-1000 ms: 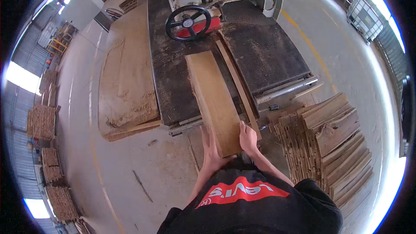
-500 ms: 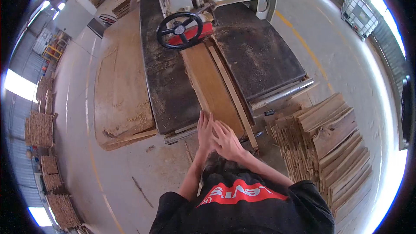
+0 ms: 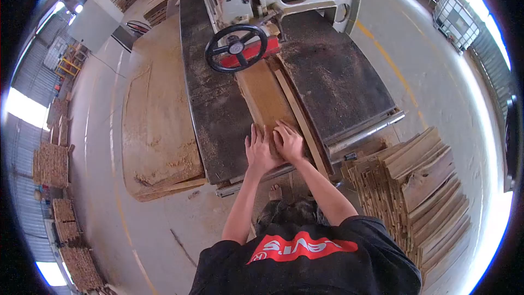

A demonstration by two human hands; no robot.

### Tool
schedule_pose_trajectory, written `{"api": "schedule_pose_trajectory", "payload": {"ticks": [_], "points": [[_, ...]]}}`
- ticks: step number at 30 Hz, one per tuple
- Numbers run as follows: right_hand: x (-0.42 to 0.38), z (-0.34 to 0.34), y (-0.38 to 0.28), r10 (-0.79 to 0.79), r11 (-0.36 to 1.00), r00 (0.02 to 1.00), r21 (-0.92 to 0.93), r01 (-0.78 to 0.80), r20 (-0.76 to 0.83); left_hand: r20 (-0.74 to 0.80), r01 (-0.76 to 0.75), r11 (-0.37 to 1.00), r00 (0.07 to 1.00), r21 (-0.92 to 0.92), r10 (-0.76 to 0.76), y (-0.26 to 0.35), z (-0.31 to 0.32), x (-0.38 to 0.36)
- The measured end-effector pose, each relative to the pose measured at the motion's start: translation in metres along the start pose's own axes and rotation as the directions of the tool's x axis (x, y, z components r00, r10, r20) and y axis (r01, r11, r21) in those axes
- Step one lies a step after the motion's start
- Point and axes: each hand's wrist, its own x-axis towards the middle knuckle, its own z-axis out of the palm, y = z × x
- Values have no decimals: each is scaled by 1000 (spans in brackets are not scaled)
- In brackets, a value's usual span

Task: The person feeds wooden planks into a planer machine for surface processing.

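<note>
A wide wooden board (image 3: 266,98) lies flat on the dark machine table (image 3: 218,125), its far end running under the red part (image 3: 256,54) of the machine. My left hand (image 3: 262,152) rests on the near end of the board with fingers stretched forward and apart. Close beside it, my right hand (image 3: 289,143) lies on the board's right side, fingers somewhat bent and pointing inward. A narrow wooden strip (image 3: 300,117) runs along the board's right edge. The black handwheel (image 3: 236,48) stands above the far end.
Rough planks (image 3: 426,186) are stacked to the right of the machine. A large wooden panel (image 3: 155,114) sits along its left side, strewn with shavings. A metal roller bar (image 3: 371,131) edges the table's front. Further wood stacks (image 3: 53,164) line the left wall.
Both hands have moved forward along the board and come a little apart. The board's near end has advanced toward the machine. My view has shifted slightly.
</note>
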Motion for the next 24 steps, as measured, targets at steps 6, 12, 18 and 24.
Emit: {"api": "schedule_pose_trajectory", "payload": {"ticks": [6,12,18,24], "points": [[29,32,17,58,997,992,-50,-52,110,-16,-2,999,1000,-52,1,-25,-4,51],[73,52,25,-38,997,999,-68,38,4,-107,-44,997,994,-61,38,-47,-2,90],[110,79,43,-42,994,998,-99,47,50,-308,-79,970,951,-229,4,-43,7,61],[144,106,59,-121,977,991,-170,130,59,-342,-34,978,939,-207,-40,-46,29,48]]}}
